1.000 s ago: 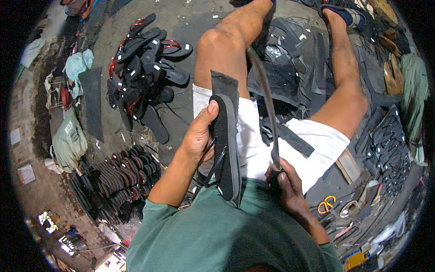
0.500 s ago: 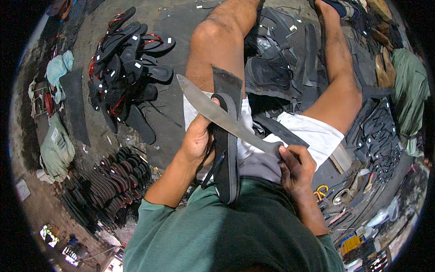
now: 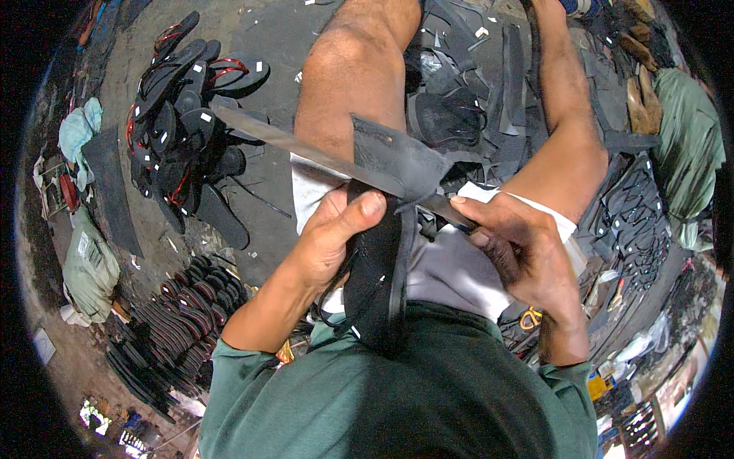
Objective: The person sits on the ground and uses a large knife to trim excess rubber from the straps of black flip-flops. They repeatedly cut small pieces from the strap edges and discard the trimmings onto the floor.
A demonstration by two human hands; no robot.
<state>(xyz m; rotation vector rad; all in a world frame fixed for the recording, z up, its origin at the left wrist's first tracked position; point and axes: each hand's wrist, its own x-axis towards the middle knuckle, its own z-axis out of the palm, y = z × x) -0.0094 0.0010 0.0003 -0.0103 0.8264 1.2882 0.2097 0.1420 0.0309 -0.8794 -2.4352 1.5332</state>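
Observation:
My left hand [image 3: 332, 233] is closed round a black flip-flop [image 3: 375, 287], its thumb lying on top near the far end. The flip-flop points away from me, its near end against my green shirt. In my right hand [image 3: 531, 249] is the dark handle of a long knife [image 3: 306, 149]. The blade slants to the far left across the flip-flop's far end, close to my left thumb. Under the blade, a dark sheet of rubber-like material [image 3: 382, 144] rests on my thigh. A thin grey flap [image 3: 424, 180] shows by the blade, partly blurred.
A heap of black flip-flops [image 3: 180, 115], some with red straps, lies on the floor at the far left. Rows of stacked soles [image 3: 180, 306] are nearer on the left. Dark scraps [image 3: 508, 84] lie between my legs. On the right are wooden foot forms [image 3: 642, 103] and a green sack [image 3: 688, 138].
The knife has moved from above the flip-flop down across its far end, its tip reaching farther left. The flip-flop has tilted to show a broader dark face. A grey flap now shows by the blade.

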